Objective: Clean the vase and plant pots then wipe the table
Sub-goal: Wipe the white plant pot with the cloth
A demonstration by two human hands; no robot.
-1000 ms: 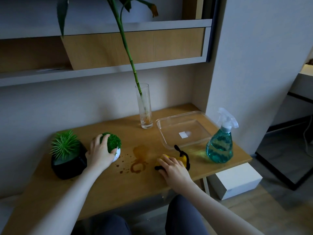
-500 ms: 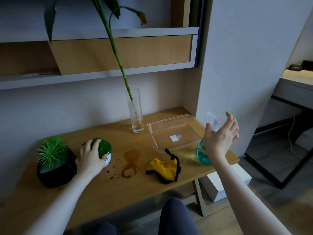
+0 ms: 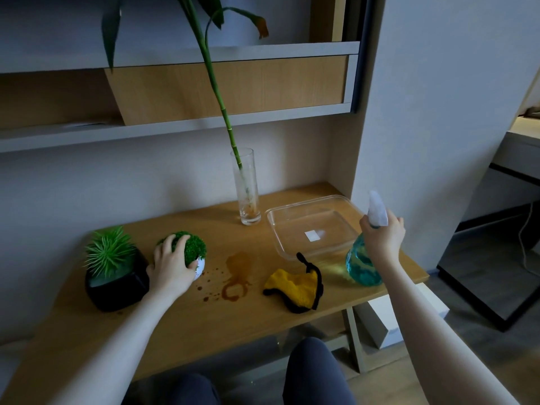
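Note:
My left hand point(image 3: 171, 264) grips a small white pot with a round green plant point(image 3: 194, 249) at the left of the wooden table point(image 3: 204, 323). Beside it stands a black pot with a spiky green plant point(image 3: 112, 273). My right hand point(image 3: 381, 239) holds the neck of a teal spray bottle point(image 3: 362, 266) with a white head, standing at the table's right edge. A tall glass vase point(image 3: 247, 188) with a green stalk stands at the back. A yellow cloth point(image 3: 295, 286) with black trim lies near the front edge. A brown spill point(image 3: 236, 273) stains the middle.
A clear plastic tray point(image 3: 312, 229) lies at the back right, between the vase and the spray bottle. Shelves point(image 3: 175, 124) hang above the table. A wall corner point(image 3: 368, 141) rises at the right. A white box point(image 3: 409, 323) sits on the floor under the table's right end.
My right hand left the yellow cloth, moved right and closed round the spray bottle's neck. My left hand has stayed on the small white pot.

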